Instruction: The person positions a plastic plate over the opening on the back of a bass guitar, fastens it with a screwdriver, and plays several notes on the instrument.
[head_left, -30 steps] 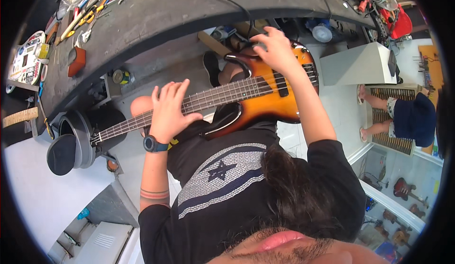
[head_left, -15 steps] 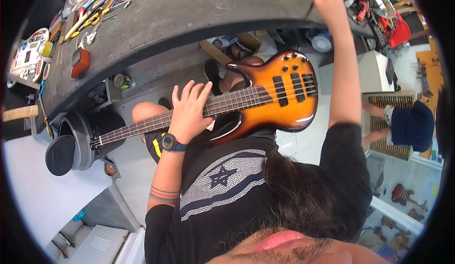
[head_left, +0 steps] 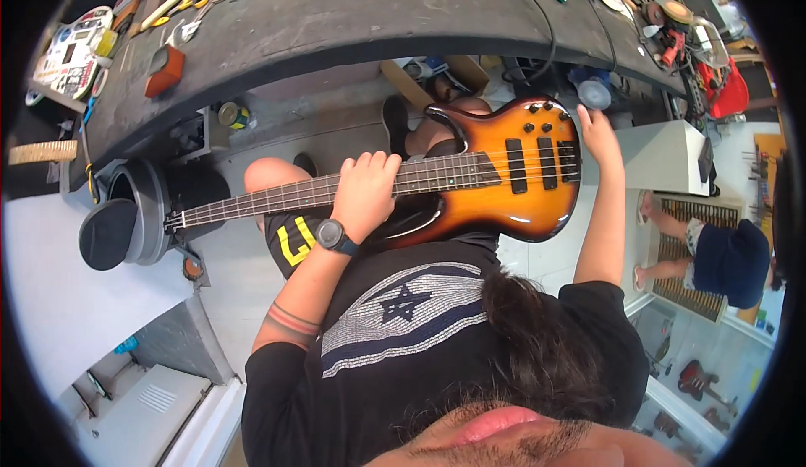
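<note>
A sunburst bass guitar [head_left: 495, 194] lies across my lap, its body to the right and its long dark fretboard [head_left: 285, 194] reaching left. My left hand [head_left: 368, 192], with a watch on the wrist, is closed over the neck, fingers curled across the strings. At the far right edge of the body is my right hand [head_left: 598, 135], its fingers drawn together beside the rim. Whatever those fingers hold, if anything, is too small to make out.
A dark workbench [head_left: 336, 22] curves across the front, with tools heaped at both ends. A black cable [head_left: 550, 26] loops over its edge. A grey bin [head_left: 143, 207] stands by the headstock, a white cabinet [head_left: 659, 161] at right. Another person [head_left: 730, 257] stands farther right.
My right hand has come down from the bench to the edge of the bass body. My left fingers, spread before, now curl over the neck. A black cable now loops off the bench.
</note>
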The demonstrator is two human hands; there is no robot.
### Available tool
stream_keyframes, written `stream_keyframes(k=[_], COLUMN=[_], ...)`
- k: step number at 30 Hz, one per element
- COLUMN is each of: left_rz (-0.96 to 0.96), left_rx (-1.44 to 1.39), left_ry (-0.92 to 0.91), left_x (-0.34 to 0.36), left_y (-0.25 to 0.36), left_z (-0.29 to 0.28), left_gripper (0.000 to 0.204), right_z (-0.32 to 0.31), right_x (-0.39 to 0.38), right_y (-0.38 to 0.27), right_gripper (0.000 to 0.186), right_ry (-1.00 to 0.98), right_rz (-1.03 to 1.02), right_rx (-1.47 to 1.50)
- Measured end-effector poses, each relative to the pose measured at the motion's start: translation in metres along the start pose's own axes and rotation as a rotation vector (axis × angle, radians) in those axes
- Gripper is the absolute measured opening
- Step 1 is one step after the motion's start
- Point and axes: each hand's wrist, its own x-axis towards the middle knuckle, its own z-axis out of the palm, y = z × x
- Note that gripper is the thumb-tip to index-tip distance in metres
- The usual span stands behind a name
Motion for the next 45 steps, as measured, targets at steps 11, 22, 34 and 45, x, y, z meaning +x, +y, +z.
stream_keyframes(k=[11,22,34,45], left_rz=[0.075,0.072,0.047,-0.026], left_rx=[-0.005,0.119,0.112,0.083], left_ry=[0.093,0.282,0.315,0.16], left_x=[-0.003,0.025,0.116,0.169], left_y=[0.009,-0.024,-0.113,-0.14], left_z=[-0.063,-0.196,-0.196,-0.195], left_gripper=[0.049,0.055,0.041,0.05], right_z=[0.006,-0.093,-0.079,-0.061], right_x=[-0.058,-0.034,0.098,0.152], right_y=[0.028,-0.078,-0.154,-0.165], right_gripper=[0.066,0.05,0.078,0.092], right_ry=[-0.254,-0.072,-0.307,-0.431], right_rz=[0.077,-0.236,-0.057,-0.051], right_rx=[0.903,1.004,1.097,1.147])
